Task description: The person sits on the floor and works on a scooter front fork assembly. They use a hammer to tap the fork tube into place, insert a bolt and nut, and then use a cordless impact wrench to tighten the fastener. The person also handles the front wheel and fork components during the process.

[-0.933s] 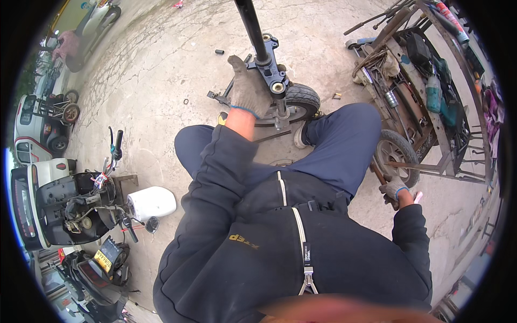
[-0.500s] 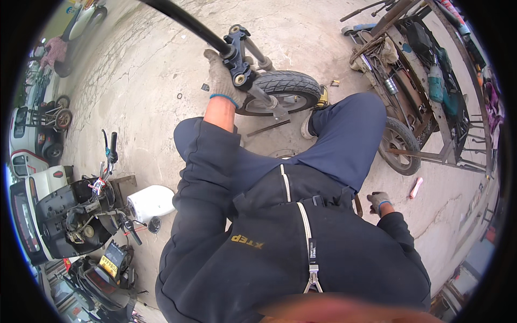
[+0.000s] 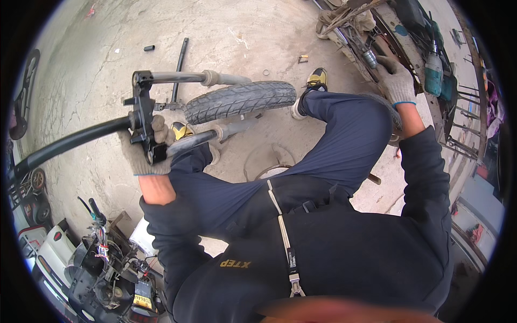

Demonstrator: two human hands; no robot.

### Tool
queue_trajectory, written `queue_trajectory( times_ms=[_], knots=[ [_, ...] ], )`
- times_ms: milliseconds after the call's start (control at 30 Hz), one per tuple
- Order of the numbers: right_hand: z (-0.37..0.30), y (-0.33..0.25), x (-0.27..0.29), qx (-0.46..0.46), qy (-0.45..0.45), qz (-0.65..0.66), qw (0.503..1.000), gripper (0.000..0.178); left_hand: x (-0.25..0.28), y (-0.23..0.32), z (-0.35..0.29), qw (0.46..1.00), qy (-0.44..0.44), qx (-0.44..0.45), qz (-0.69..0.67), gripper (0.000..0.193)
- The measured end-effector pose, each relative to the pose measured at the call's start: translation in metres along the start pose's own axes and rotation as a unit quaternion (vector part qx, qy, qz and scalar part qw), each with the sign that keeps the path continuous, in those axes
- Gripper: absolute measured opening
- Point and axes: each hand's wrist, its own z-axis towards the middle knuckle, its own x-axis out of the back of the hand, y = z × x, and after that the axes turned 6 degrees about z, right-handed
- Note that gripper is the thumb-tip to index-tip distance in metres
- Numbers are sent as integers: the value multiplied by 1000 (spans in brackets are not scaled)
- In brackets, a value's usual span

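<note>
My left hand (image 3: 141,153), in a knit work glove, is wrapped round the black clamp of a motorbike front fork (image 3: 142,107). The fork's long black steering tube runs off to the left, and its two grey legs point right. Between the legs sits a wheel with a black treaded tyre (image 3: 239,101), tilted over above the floor. My right hand (image 3: 397,81), also gloved, reaches over the metal tool cart at the right, beside a silver cylindrical tool (image 3: 370,58). Its fingers are stretched toward the tray; their tips are partly hidden, and nothing shows in them.
A teal power tool (image 3: 434,72) lies on the cart (image 3: 396,27), right of my right hand. On the concrete are a black bar (image 3: 181,62), a short black tube (image 3: 149,48) and a small ring (image 3: 266,72). Partly dismantled scooters (image 3: 102,269) stand at the lower left.
The fork and wheel have swung left and tipped over, my left hand still holding the clamp. My right hand has moved from beside my hip up to the tool cart.
</note>
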Motion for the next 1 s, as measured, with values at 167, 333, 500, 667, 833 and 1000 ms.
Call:
queue_trajectory(
  times_ms=[167, 333, 500, 667, 833, 1000],
  knots=[
    [75, 16, -150, -114, -218, -30, 969, 41, -2, 8, 19, 1000, 8, 6, 0, 93],
    [141, 83, -292, -243, -282, -78, 925, 42, 3, 14, 29, 999, 14, -14, 28, 87],
    [144, 164, -393, -353, -224, -61, 906, 49, 7, 13, 28, 999, 39, -14, -11, 84],
    [139, 211, -452, -350, -205, -108, 908, 62, 20, 12, 39, 996, 78, -22, -33, 80],
    [141, 221, -470, -355, -153, -141, 912, 57, 51, 8, 59, 993, -51, 25, -99, 89],
    [154, 214, -464, -368, -200, -61, 906, 53, 54, 8, 62, 987, -58, 90, -119, 94]
  ],
)
